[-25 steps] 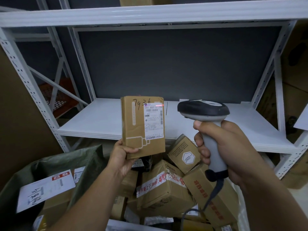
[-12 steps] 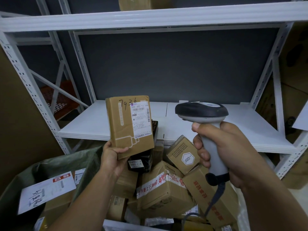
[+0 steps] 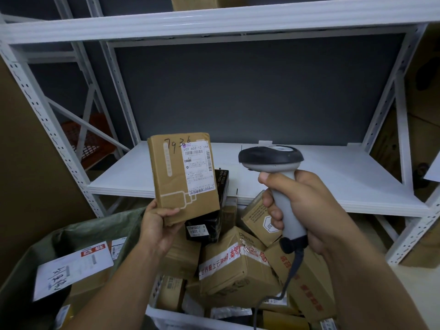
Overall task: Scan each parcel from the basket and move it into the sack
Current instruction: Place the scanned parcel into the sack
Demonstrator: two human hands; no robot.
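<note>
- Parcel [image 3: 183, 177]: a flat rectangular box of plain brown cardboard with "7936" scrawled on top in marker and a white printed label down its right side. It's held up in the air, nearly upright with a slight tilt, above the heap in the basket and in front of the shelf edge.
- Left hand [image 3: 157, 222] pinches its bottom left corner, thumb flat across the front and fingers tucked behind.
- Right hand [image 3: 302, 210] is wrapped tight round the smooth grey plastic handle of the scanner [image 3: 271, 158]. Its rounded black head sits just right of the parcel, not touching it. A dark cable [image 3: 290, 275] dangles from the butt of the handle.
- Basket [image 3: 181, 316]: only a bit of white rim shows. It's piled with brown cartons, including a taped carton [image 3: 235, 265] with red print on white tape and a glossy black box [image 3: 207, 225] right behind the held parcel.
- Sack [image 3: 78, 229]: crinkly green woven stuff, mouth open at lower left, with a flat white mailer [image 3: 71, 267] lying on more cardboard inside.
- Shelf [image 3: 309, 177]: a smooth white board on perforated white metal uprights. An orange lattice crate [image 3: 92, 141] sits behind on the left.
</note>
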